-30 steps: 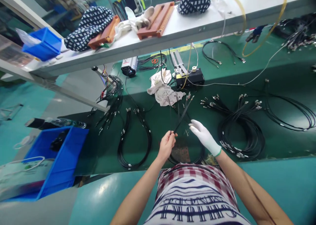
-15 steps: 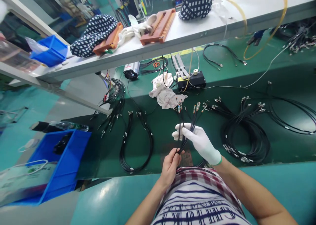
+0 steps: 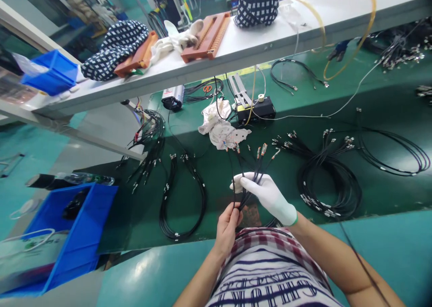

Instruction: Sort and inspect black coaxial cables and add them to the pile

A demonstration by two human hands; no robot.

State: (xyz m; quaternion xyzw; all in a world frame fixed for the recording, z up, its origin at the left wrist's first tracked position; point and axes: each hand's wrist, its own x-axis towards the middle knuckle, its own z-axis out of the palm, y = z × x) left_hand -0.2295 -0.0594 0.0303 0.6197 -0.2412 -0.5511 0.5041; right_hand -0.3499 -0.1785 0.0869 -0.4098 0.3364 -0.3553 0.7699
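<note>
My bare left hand [image 3: 230,222] is closed around a bunch of thin black cables [image 3: 243,198] in front of my waist. Higher up the same bunch, my right hand [image 3: 266,193], in a white glove, has its fingers closed on several of the cables. Metal connectors [image 3: 261,150], some with orange and blue parts, fan out above the glove. Lower lengths of the cables run toward my lap and are partly hidden by my hands. A looped cable bundle [image 3: 203,203] lies to the left, and a thicker coil of cables [image 3: 358,193] to the right.
A crumpled white cloth [image 3: 219,122] and a black box [image 3: 265,111] lie behind my hands on the green bench [image 3: 135,226]. A white shelf [image 3: 243,46] crosses above, holding orange racks [image 3: 209,37] and patterned cloth bundles [image 3: 116,51]. A blue bin [image 3: 84,235] stands at left.
The cable ends have spread apart above my gloved hand. Both hands still hold the bunch, and the view has shifted slightly to the right.
</note>
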